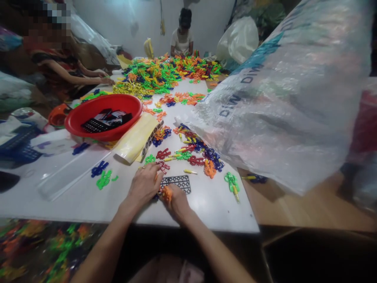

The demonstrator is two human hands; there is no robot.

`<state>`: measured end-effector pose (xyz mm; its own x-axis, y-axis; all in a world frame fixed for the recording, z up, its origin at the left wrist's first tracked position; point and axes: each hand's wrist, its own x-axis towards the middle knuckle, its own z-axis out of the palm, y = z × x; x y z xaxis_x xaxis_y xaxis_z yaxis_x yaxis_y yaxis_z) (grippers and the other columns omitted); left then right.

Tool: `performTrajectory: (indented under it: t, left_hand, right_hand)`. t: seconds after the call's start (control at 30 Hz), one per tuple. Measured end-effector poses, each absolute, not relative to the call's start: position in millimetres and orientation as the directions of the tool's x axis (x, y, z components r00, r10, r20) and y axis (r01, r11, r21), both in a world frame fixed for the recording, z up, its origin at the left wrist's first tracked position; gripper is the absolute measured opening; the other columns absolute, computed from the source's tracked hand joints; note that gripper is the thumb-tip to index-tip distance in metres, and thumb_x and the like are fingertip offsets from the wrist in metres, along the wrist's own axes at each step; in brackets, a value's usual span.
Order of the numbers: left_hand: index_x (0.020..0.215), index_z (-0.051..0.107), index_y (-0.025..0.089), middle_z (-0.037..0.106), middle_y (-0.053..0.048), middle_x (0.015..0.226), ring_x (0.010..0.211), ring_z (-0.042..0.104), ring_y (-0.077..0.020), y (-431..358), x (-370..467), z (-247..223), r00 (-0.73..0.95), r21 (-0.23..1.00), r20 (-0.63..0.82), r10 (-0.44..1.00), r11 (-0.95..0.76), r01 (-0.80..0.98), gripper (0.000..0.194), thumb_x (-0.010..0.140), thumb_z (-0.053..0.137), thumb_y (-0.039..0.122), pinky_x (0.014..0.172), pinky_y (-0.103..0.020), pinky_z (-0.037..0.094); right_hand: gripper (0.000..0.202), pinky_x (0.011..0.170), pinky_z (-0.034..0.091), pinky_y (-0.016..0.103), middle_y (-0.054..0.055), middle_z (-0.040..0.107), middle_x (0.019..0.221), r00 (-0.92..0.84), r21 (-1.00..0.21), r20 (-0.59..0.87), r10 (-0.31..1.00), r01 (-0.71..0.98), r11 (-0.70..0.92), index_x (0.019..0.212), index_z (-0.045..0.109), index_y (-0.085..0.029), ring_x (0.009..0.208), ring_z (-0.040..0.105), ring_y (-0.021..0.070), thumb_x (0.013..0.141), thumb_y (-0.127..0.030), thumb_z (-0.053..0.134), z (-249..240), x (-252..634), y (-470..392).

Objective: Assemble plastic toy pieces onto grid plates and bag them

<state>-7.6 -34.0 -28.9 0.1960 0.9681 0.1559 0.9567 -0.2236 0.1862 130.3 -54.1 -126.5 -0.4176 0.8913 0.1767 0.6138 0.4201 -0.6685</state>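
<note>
My right hand (179,203) is closed round a small orange plastic piece (167,193) whose exact kind I cannot make out. Right beside it, my left hand (146,180) has its fingers bent down at the left end of a black perforated plate (184,182); whatever lies under its fingertips is hidden. The plate rests flat on the white table. Just beyond the hands lie red plastic pieces (196,160), a yellow stick-like piece (191,172) and an orange piece (210,169). A green piece with a yellow stick (232,184) lies farther right.
A red basin (103,135) holding black plates stands left, near a yellowish sheet (137,137). Colourful pieces (165,72) are heaped at the back. A large white sack (282,102) leans over the right side. One person (59,70) sits left, another (182,41) at the far end.
</note>
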Motion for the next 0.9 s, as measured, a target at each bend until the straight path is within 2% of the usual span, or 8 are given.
performTrajectory:
  t: [0.1, 0.17, 0.33, 0.5, 0.67, 0.77, 0.83, 0.9]
  left_hand:
    - [0.124, 0.053, 0.009, 0.055, -0.018, 0.130, 0.123, 0.048, -0.0312, -38, -9, -24, 0.267, 0.117, 0.152, 0.952, -0.286, 0.951, 0.059, 0.086, 0.047, 0.054, 0.104, -0.047, 0.037]
    - [0.128, 0.050, 0.006, 0.053, -0.021, 0.132, 0.124, 0.047, -0.0338, -40, -8, -22, 0.257, 0.068, 0.148, 0.955, -0.269, 0.961, 0.068, 0.082, 0.052, 0.057, 0.104, -0.049, 0.036]
    - [0.128, 0.051, 0.008, 0.052, -0.020, 0.134, 0.124, 0.048, -0.0324, -44, -7, -25, 0.267, 0.019, 0.122, 0.956, -0.271, 0.962, 0.052, 0.084, 0.049, 0.036, 0.105, -0.048, 0.035]
    - [0.129, 0.052, 0.010, 0.051, -0.020, 0.136, 0.124, 0.048, -0.0334, -45, -10, -27, 0.286, -0.019, 0.134, 0.949, -0.286, 0.958, 0.051, 0.083, 0.048, 0.030, 0.104, -0.049, 0.035]
    - [0.127, 0.055, 0.012, 0.051, -0.021, 0.135, 0.123, 0.048, -0.0346, -45, -10, -25, 0.306, -0.033, 0.121, 0.944, -0.305, 0.952, 0.046, 0.085, 0.044, 0.027, 0.102, -0.053, 0.037]
    - [0.128, 0.055, 0.012, 0.051, -0.021, 0.135, 0.123, 0.048, -0.0351, -44, -9, -24, 0.320, -0.048, 0.117, 0.940, -0.317, 0.947, 0.047, 0.085, 0.045, 0.028, 0.103, -0.054, 0.037]
    - [0.128, 0.055, 0.013, 0.050, -0.021, 0.135, 0.123, 0.049, -0.0352, -43, -8, -24, 0.328, -0.062, 0.115, 0.938, -0.323, 0.944, 0.047, 0.084, 0.045, 0.028, 0.102, -0.054, 0.038]
    - [0.128, 0.055, 0.014, 0.050, -0.021, 0.135, 0.122, 0.049, -0.0351, -42, -9, -25, 0.335, -0.064, 0.111, 0.936, -0.329, 0.942, 0.047, 0.084, 0.046, 0.028, 0.102, -0.053, 0.038]
  right_hand:
    - [0.016, 0.068, 0.041, 0.027, 0.007, 0.066, 0.087, -0.453, -0.586, 0.039, 0.891, 0.712, 0.387, 0.094, 0.060, -0.017, 0.078, 0.059, 0.0182, 0.087, -0.018, 0.047, -116, 125, -48]
    - [0.019, 0.070, 0.041, 0.027, 0.008, 0.067, 0.090, -0.481, -0.542, -0.014, 0.876, 0.740, 0.398, 0.097, 0.061, -0.016, 0.082, 0.061, 0.0198, 0.087, -0.016, 0.044, -110, 124, -43]
    - [0.016, 0.068, 0.042, 0.027, 0.006, 0.068, 0.087, -0.583, -0.549, -0.069, 0.809, 0.699, 0.457, 0.096, 0.061, -0.019, 0.078, 0.062, 0.0199, 0.087, -0.028, 0.050, -102, 126, -38]
    - [0.015, 0.068, 0.043, 0.027, 0.007, 0.068, 0.089, -0.578, -0.505, -0.006, 0.816, 0.706, 0.496, 0.091, 0.061, -0.017, 0.081, 0.061, 0.0199, 0.088, -0.024, 0.047, -106, 126, -42]
    - [0.011, 0.060, 0.040, 0.020, -0.002, 0.065, 0.075, -0.794, -0.658, -0.052, 0.605, 0.483, 0.578, 0.089, 0.064, -0.020, 0.065, 0.057, 0.0121, 0.082, -0.029, 0.065, -86, 153, 19]
    - [0.016, 0.067, 0.042, 0.025, 0.008, 0.064, 0.094, -0.612, -0.375, 0.037, 0.790, 0.724, 0.579, 0.098, 0.065, -0.016, 0.080, 0.058, 0.0170, 0.086, -0.013, 0.054, -64, 165, 85]
    - [0.019, 0.073, 0.042, 0.029, 0.013, 0.062, 0.100, -0.555, -0.187, 0.051, 0.830, 0.811, 0.554, 0.095, 0.066, -0.014, 0.089, 0.057, 0.0209, 0.087, -0.008, 0.049, -55, 166, 119]
    - [0.017, 0.077, 0.042, 0.031, 0.015, 0.062, 0.096, -0.565, -0.119, 0.013, 0.825, 0.819, 0.562, 0.087, 0.067, -0.012, 0.090, 0.055, 0.0225, 0.086, -0.007, 0.051, -52, 164, 137]
